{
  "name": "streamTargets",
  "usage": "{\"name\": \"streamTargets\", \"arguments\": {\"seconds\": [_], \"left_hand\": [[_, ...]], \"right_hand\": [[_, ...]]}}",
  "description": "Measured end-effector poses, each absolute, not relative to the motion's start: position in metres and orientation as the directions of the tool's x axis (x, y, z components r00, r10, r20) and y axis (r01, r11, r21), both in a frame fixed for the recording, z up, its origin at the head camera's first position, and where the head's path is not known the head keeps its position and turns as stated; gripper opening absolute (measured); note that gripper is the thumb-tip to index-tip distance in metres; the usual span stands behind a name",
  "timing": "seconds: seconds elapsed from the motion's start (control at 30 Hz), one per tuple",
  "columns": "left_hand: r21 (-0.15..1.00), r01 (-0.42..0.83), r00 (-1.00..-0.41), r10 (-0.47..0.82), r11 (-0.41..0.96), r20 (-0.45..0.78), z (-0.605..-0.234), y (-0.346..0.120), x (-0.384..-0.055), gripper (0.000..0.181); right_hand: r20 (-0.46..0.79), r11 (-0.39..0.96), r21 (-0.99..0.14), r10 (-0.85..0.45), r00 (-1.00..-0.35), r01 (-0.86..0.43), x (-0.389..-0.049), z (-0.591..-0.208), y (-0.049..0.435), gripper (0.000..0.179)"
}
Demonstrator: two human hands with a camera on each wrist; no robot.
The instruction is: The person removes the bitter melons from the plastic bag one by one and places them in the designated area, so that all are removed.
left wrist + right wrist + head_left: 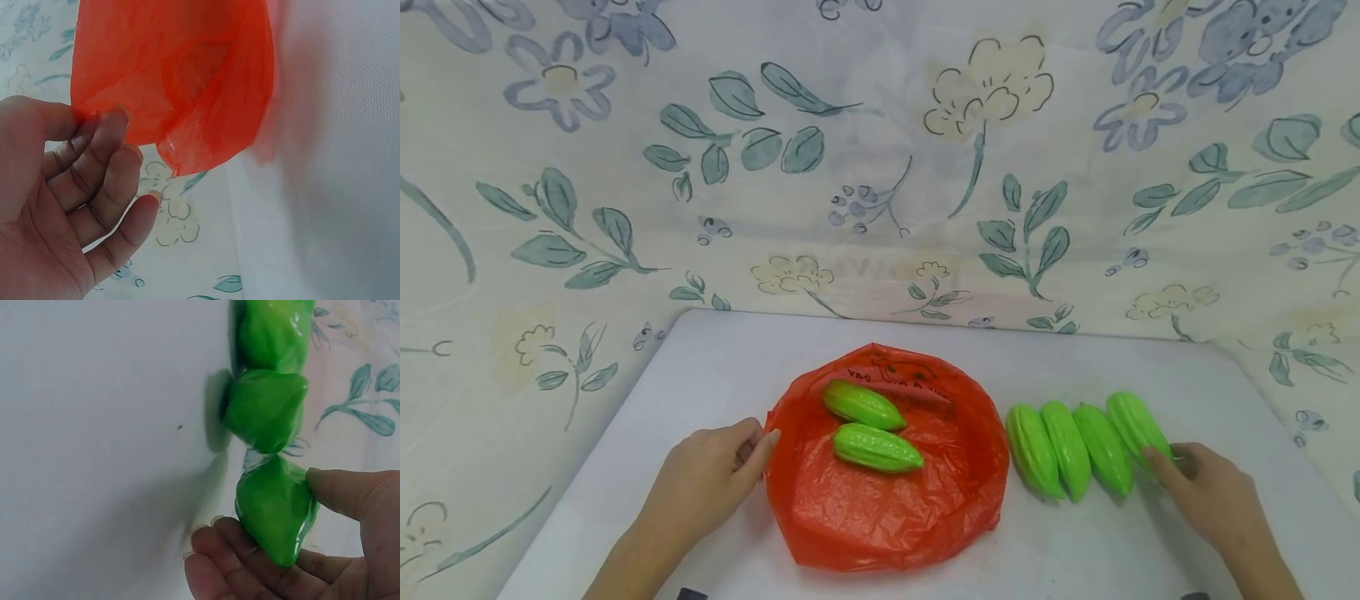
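Note:
A red plastic bag (880, 521) lies spread wide on the table, its rim rolled into a round wall. Inside it are two glossy green ridged fruits, one a short way behind the other (877, 448). My left hand (711, 471) pinches the bag's left rim between thumb and fingers; in the left wrist view the red film (181, 69) hangs from that pinch. To the right of the bag, several more such fruits (1033, 450) lie side by side. My right hand (1213, 492) grips the near end of the rightmost green ridged fruit (275, 509), thumb on one side, fingers on the other.
The white table (722, 358) carries the bag and the row of fruits. Behind and beside it hangs a floral cloth (880, 208). Dark bits of gear (691, 594) show at the bottom edge near each forearm.

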State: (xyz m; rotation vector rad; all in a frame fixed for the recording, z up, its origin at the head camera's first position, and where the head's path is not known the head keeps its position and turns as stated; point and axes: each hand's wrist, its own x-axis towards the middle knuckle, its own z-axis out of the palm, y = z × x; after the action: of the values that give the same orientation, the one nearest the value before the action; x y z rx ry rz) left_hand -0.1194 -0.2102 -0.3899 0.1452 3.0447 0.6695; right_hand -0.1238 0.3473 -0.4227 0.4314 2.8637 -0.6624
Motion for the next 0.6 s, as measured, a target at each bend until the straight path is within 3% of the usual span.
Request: {"name": "streamTargets", "arguments": {"seconds": [0.6], "left_hand": [[0.417,0.088,-0.995,0.096,0.905,0.004,-0.3878,-0.2101,-0.1183,0.022]], "right_hand": [[-0.248,0.877,-0.369,0.225,-0.942,0.307,-0.1288,-0.4305,0.3468,0.086]]}}
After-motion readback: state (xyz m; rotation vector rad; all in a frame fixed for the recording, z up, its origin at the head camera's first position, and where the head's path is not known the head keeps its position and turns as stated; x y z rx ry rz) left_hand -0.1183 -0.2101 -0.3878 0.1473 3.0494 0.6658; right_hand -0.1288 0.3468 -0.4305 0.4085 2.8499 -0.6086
